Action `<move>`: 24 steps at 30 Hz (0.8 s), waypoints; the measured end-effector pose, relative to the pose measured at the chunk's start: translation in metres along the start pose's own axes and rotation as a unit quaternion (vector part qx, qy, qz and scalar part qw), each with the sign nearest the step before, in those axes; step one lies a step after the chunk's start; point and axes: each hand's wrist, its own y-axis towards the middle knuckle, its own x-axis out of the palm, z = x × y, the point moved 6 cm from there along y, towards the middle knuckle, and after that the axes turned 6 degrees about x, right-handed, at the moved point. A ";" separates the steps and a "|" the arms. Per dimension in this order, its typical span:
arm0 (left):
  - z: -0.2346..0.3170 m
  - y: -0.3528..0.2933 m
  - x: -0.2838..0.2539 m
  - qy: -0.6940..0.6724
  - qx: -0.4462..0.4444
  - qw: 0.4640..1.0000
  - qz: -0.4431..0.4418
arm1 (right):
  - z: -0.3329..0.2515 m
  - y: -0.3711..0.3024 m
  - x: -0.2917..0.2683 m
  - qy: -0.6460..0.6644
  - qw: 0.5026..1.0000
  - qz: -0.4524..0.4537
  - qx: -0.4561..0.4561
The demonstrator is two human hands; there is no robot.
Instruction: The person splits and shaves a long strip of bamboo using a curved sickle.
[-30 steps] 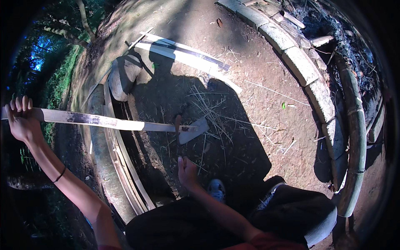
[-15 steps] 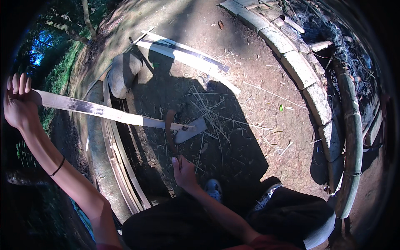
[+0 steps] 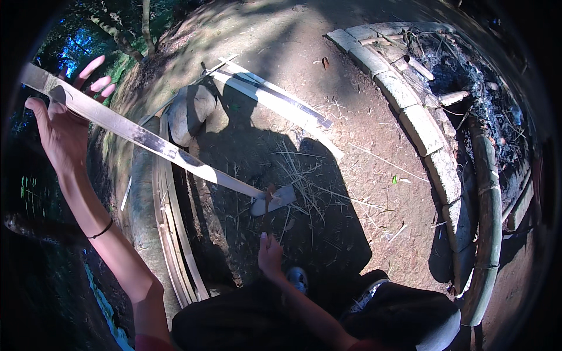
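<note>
A long pale split-bamboo strip (image 3: pixel 158 147) slants from the upper left down to the broad blade of a knife (image 3: pixel 275 200). My left hand (image 3: pixel 64 128) is raised at the far left, its fingers spread and the strip lying across its palm. Low in the middle, my right hand (image 3: pixel 270 255) is closed around the knife's handle, which is mostly in shadow. A narrow brown sliver (image 3: pixel 268 198) stands where the strip meets the blade. How deep the blade sits in the strip, I cannot tell.
Thin shavings (image 3: pixel 301 175) litter the shaded ground. Flat strips (image 3: pixel 275 102) lie beyond, near a large stone (image 3: pixel 190 111). A log (image 3: pixel 143 216) and split lengths (image 3: pixel 170 222) run along my left. Stone blocks (image 3: pixel 404 99) curve around an ash pit, with a bamboo pole (image 3: pixel 487 216) at right.
My left hand has gone from curled round the strip's end to spread fingers, with the strip now sticking out past it. The brown sliver has moved right, over the blade.
</note>
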 end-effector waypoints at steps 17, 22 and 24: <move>-0.130 -0.172 0.042 -0.030 0.002 0.914 0.404 | -0.033 -0.009 0.007 -0.071 0.995 -0.047 -0.050; -0.127 -0.138 0.037 -0.043 0.011 0.914 0.403 | -0.059 0.008 0.018 -0.046 0.991 -0.107 -0.066; -0.126 -0.135 0.036 -0.053 0.002 0.910 0.411 | -0.076 0.009 0.015 -0.046 0.991 -0.105 -0.068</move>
